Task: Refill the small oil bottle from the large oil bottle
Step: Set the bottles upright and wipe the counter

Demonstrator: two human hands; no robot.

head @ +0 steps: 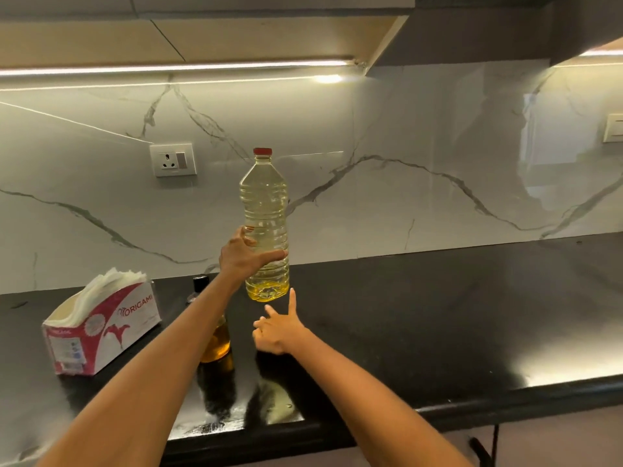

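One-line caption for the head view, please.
Left hand grips capped large bottle; right hand free below.

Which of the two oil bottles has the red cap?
The large bottle, gripped by the left hand. The small bottle, behind that arm, has a dark top.
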